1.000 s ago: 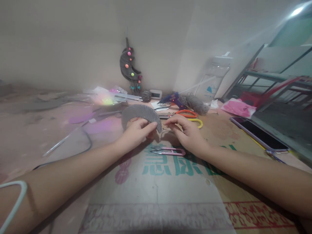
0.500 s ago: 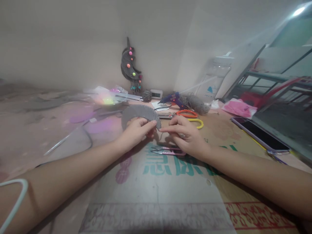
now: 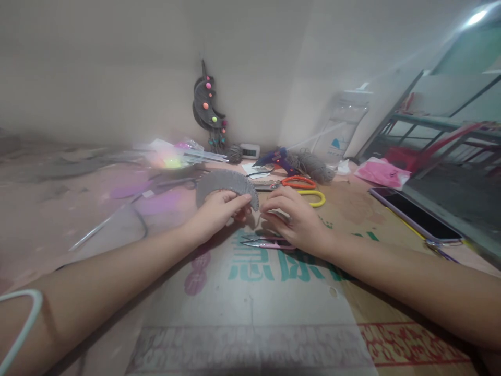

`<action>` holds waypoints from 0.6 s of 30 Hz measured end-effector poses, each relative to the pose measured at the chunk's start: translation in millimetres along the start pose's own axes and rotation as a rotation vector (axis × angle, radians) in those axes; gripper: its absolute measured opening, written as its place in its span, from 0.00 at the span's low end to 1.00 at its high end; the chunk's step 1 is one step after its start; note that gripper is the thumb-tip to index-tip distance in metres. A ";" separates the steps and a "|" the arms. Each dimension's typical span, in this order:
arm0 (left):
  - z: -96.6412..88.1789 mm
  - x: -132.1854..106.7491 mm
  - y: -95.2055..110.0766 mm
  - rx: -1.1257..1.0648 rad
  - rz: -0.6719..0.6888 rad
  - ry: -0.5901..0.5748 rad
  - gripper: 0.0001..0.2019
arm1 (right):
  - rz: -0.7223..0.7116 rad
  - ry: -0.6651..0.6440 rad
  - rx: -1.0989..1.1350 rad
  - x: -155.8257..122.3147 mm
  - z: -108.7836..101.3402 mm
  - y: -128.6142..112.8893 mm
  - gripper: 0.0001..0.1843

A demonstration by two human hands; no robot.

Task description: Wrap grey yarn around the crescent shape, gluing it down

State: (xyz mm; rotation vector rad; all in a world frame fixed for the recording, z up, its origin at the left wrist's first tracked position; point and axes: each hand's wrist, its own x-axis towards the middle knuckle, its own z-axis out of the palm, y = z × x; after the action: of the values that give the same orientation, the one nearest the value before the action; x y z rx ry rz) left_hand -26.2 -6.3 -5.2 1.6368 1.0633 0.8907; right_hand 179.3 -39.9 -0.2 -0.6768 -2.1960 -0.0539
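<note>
My left hand (image 3: 223, 209) grips a grey yarn-wrapped crescent (image 3: 227, 181), thumb on top near its right tip and fingers underneath. Stitch-like ridges run along the crescent's outer right edge. A thin strand of grey yarn (image 3: 257, 222) hangs by that tip, between my hands. My right hand (image 3: 291, 216) is just right of the tip, fingers curled and drawn together around the yarn; its fingertips are partly hidden. Below it lie small pink-handled thread snips (image 3: 266, 243), their handle partly covered by the hand.
Scissors with orange and yellow handles (image 3: 299, 183), a blue glue gun (image 3: 279, 159) and a grey yarn ball (image 3: 315, 166) lie behind my hands. A phone (image 3: 417, 214) and a clear bottle (image 3: 340, 125) are to the right. A decorated crescent (image 3: 205, 104) hangs on the wall.
The fingers of my right hand have curled in, the index finger no longer stretched toward the crescent's tip. My left hand keeps its hold on the crescent.
</note>
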 end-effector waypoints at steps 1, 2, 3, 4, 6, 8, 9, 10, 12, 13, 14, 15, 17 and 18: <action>-0.1 -0.3 0.2 0.001 -0.001 0.000 0.20 | -0.006 -0.008 0.000 0.0 -0.4 -0.5 0.06; -0.2 -0.6 0.3 0.012 0.003 0.002 0.20 | -0.004 -0.017 0.001 0.1 -0.9 -1.0 0.06; -0.4 -0.8 0.4 0.032 0.012 0.007 0.20 | 0.008 -0.021 0.005 0.2 -1.3 -1.4 0.05; -0.6 -1.1 0.4 0.058 0.024 0.015 0.20 | 0.029 -0.020 0.015 0.3 -1.6 -1.6 0.04; -1.1 -1.5 0.1 0.106 0.055 0.029 0.21 | 0.104 -0.008 0.046 0.8 -1.6 -1.3 0.05; -1.5 -1.5 -0.3 0.138 0.085 0.036 0.22 | 0.215 0.006 0.072 1.7 -1.0 -0.2 0.09; -1.6 -1.5 -0.4 0.152 0.098 0.037 0.22 | 0.275 0.011 0.086 2.3 -0.6 0.3 0.10; -1.6 -1.4 -0.5 0.170 0.111 0.038 0.22 | 0.332 0.019 0.100 3.0 -0.2 0.7 0.09; -1.5 -1.7 0.0 0.214 0.135 0.041 0.23 | 0.407 0.033 0.132 4.3 0.5 0.9 0.04; -1.3 -2.0 0.6 0.233 0.140 0.043 0.23 | 0.417 0.030 0.148 4.9 0.7 0.7 0.04; -1.1 -2.5 1.3 0.247 0.141 0.043 0.23 | 0.414 0.018 0.160 5.4 0.9 0.4 0.06; -0.9 -3.1 2.0 0.259 0.140 0.041 0.23 | 0.406 -0.006 0.173 5.9 1.1 0.0 0.07; -0.5 -4.5 3.6 0.281 0.131 0.046 0.23 | 0.414 -0.063 0.204 6.8 1.5 -0.8 0.06; -0.3 -5.2 4.3 0.290 0.127 0.055 0.22 | 0.435 -0.085 0.219 7.4 1.7 -1.1 0.06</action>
State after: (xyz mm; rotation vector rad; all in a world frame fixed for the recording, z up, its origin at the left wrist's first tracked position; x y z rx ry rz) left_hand -27.3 -11.8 -1.5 1.9473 1.1791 0.9005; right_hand 173.8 -37.2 4.3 -1.0271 -2.0475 0.4400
